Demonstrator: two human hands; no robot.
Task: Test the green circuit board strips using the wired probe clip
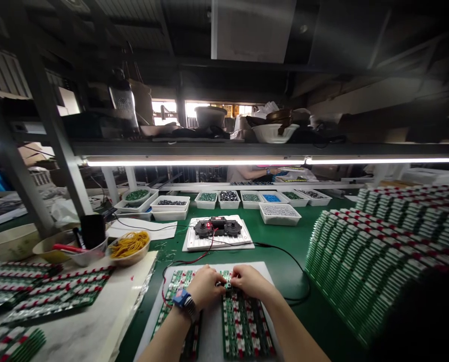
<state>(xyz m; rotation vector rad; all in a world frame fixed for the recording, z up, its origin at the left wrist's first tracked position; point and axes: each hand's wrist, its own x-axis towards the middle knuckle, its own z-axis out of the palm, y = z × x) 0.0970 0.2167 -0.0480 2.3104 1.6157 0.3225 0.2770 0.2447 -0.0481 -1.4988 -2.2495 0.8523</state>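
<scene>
The left hand [206,287] and right hand [251,282] are brought close together at the far end of the right board [243,327]. Fingertips are pinched on both sides, nearly meeting over the board; whether a small part is gripped between them cannot be told. A strap [186,303] is worn on the left wrist.

The right board is laid flat on a white mat [211,329], with the left board [183,277] set beside it and partly covered by the left hand and forearm. The mat is placed on the green bench [287,269].

Beyond the mat, a black device [217,228] with red lights is supported on a white tray [246,241], and wires are run from it. Farther back, small parts are held in white bins [205,204]. Boards are piled in a tall stack [345,271] at right. At left, yellow bands [130,245] are kept in a bowl [129,259].
</scene>
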